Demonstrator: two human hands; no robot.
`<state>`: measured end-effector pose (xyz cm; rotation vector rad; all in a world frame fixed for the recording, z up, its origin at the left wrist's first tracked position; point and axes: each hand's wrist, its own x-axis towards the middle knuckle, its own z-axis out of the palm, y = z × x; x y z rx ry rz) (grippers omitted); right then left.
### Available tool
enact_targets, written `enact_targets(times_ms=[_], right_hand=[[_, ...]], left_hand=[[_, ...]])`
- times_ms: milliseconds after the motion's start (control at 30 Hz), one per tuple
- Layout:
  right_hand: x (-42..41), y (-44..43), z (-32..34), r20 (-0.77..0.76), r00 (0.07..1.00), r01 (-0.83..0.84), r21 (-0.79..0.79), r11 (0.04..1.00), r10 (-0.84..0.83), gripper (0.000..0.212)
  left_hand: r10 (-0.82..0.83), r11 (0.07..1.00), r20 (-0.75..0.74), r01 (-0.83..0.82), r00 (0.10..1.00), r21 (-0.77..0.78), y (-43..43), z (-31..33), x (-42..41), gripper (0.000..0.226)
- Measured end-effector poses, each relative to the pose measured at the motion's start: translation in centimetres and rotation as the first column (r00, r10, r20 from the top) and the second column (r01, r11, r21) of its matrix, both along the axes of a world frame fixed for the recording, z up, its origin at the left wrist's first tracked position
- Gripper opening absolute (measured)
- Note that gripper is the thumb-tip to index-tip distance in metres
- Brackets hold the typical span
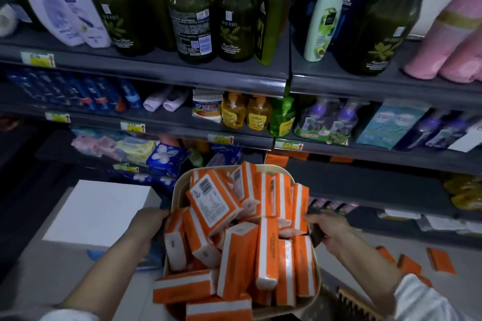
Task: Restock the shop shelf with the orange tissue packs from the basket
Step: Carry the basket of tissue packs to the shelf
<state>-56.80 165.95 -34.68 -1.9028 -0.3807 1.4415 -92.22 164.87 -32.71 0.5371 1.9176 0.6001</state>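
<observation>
A cream basket (pixel 180 182) heaped with several orange and white tissue packs (pixel 236 263) fills the lower middle of the head view. My left hand (pixel 147 221) grips its left rim. My right hand (pixel 327 227) grips a dark handle on its right rim. Beyond the basket, a few orange tissue packs (pixel 277 159) lie on the dark lower shelf (pixel 365 180). More orange packs (pixel 440 260) lie scattered on the floor at the right.
A white box (pixel 99 214) stands to the left of the basket. Upper shelves carry dark green bottles (pixel 191 8), soap dispensers (pixel 257 114) and pink rolls (pixel 453 41). Blue flowered packs (pixel 164 156) sit on the low shelf at the left.
</observation>
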Motion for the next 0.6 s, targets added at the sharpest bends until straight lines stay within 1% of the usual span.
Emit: enact_targets(times_ms=[133, 200, 267, 333, 400, 467, 533, 600], right_hand=[[0.7, 3.5, -2.4, -0.014, 0.996, -0.084, -0.02, 0.996, 0.083, 0.027], [1.1, 5.3, -4.1, -0.007, 0.986, -0.164, -0.025, 0.986, 0.164, 0.031], [1.6, 7.3, -5.8, 0.014, 0.964, -0.264, -0.03, 0.964, 0.265, 0.032], [2.2, 9.3, -6.9, 0.004, 0.933, -0.359, -0.054, 0.932, 0.36, 0.028], [2.5, 11.0, -6.8, -0.021, 0.907, -0.42, -0.073, 0.904, 0.42, 0.022], [2.6, 12.8, -6.3, 0.012, 0.871, -0.488, -0.087, 0.868, 0.491, 0.022], [2.8, 14.2, -5.8, 0.013, 0.838, -0.541, -0.1, 0.835, 0.545, 0.016], [3.0, 15.4, -6.0, -0.003, 0.808, -0.586, -0.098, 0.804, 0.589, 0.02]], left_hand=[[0.073, 0.997, -0.024, -0.074, 0.997, -0.016, 0.6, -0.7, 0.7, 0.021], [0.137, 0.99, -0.029, -0.137, 0.99, -0.029, 0.8, -1.1, 1.1, 0.025], [0.223, 0.973, -0.019, -0.224, 0.975, -0.059, 0.7, -1.8, 1.6, 0.024], [0.311, 0.947, -0.031, -0.313, 0.95, -0.075, 0.6, -2.4, 2.6, 0.022], [0.387, 0.918, -0.043, -0.39, 0.921, -0.076, 0.5, -2.5, 4.0, 0.023], [0.472, 0.878, -0.05, -0.474, 0.88, -0.061, 0.5, -2.6, 5.1, 0.017], [0.533, 0.844, -0.044, -0.535, 0.845, -0.044, 0.1, -2.8, 6.1, 0.009], [0.574, 0.817, -0.047, -0.575, 0.818, -0.047, -0.5, -3.4, 6.8, 0.012]])
